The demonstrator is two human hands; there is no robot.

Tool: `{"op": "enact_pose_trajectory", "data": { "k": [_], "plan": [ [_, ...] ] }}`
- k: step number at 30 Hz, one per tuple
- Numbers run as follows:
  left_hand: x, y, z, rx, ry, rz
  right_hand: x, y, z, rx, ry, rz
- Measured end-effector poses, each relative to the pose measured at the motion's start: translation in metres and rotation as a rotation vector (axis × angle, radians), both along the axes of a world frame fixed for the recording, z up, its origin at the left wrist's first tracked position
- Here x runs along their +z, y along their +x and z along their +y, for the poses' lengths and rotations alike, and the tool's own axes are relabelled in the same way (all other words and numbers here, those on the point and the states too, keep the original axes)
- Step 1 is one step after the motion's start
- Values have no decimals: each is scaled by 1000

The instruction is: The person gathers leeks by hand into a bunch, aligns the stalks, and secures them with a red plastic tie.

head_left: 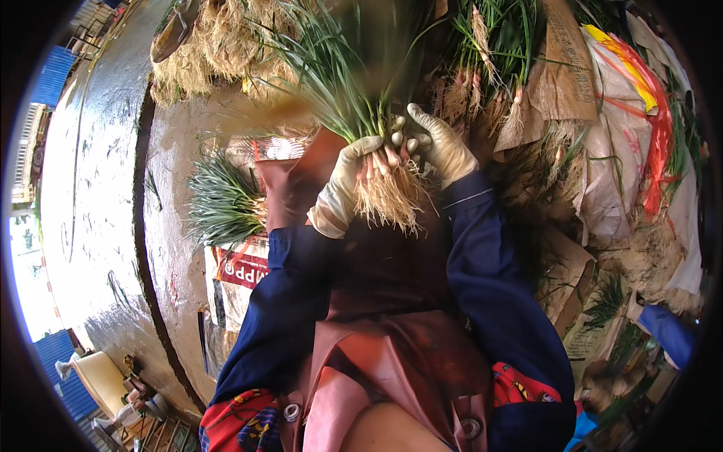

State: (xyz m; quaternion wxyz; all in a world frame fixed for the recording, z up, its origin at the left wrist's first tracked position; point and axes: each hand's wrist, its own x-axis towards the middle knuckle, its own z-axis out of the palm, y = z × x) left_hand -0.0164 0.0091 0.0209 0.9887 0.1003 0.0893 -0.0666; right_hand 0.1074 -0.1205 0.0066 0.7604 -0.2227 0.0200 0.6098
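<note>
At 9 o'clock: a broad, wet-looking curved concrete ledge (98, 188), dark and mottled, with bright daylight beyond. Just inside it lies a loose green bundle (222, 203) of the same plant on a printed sack (241, 275), roots toward centre, likely set aside.

Centre, near 12 o'clock: the left hand (343, 188), in a pale glove, is closed round a bunch of green onions (369, 120) at the bulbs, leaves fanning up, pale roots (390, 197) hanging down; gripped low, probably to keep the bulbs level. The right hand (443, 147), also gloved, is half open, its fingers pressed on the bulbs from the other side.

At 2 to 4 o'clock: heaped bundles, brown cardboard (561, 83), white sacks (678, 203) with red and yellow plastic. A blue sleeve (670, 331) of another person at 4 o'clock.
</note>
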Motion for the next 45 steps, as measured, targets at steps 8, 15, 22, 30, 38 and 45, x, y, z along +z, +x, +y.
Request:
{"op": "enact_pose_trajectory", "data": {
  "k": [8,15,22,30,38,45],
  "plan": [
    [17,-6,-3,-36,-93,-123,7,-14,-1,-127,77,-16],
    [8,-3,-3,41,28,-42,-2,-11,1,-247,-374,-495],
    [-10,-3,7,79,55,40,-10,22,-12,-645,-853,-991],
    [-4,-2,-1,35,4,4,-42,-61,-11,-509,-619,-1293],
    [-4,-6,11,103,249,3,-72,-40,-113,776,-1699,-1552],
    [-4,-8,14,-180,-83,-75,-50,-4,-3,-239,-1251,-1721]
  ]
}}
